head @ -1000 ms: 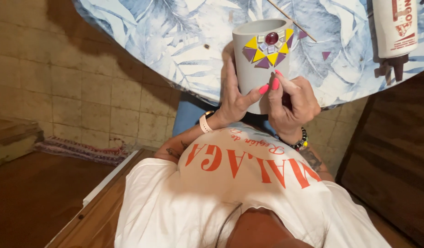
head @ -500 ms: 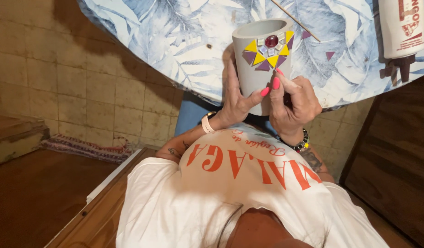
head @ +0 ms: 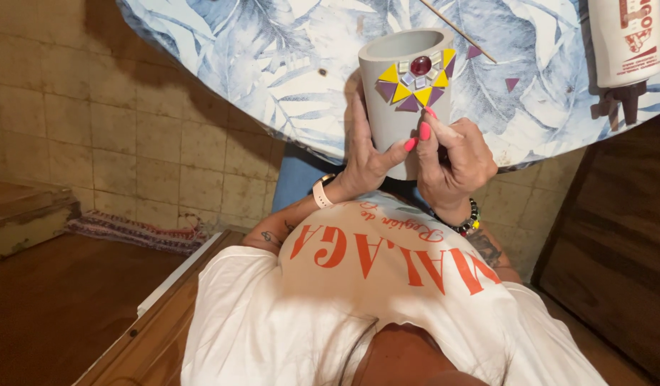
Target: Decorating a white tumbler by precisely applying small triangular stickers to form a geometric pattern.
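— Heavy? Breakable?
— Looks hard, maybe heavy. Gray cup (head: pixel 405 93) between both hands, over table (head: pixel 273 78). Left hand (head: pixel 366 154) wrapped round side; right hand (head: pixel 451 157) curled, fingertip pressing near tiles (head: pixel 416 78).
— Best grip?
— Round bare sides, away from tiles.

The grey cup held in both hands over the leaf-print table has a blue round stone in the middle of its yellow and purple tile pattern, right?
Not quite: the head view shows the round stone is dark red, not blue. The rest holds: the grey cup is held by the left hand and right hand over the leaf-print table, with yellow and purple tiles around the stone.
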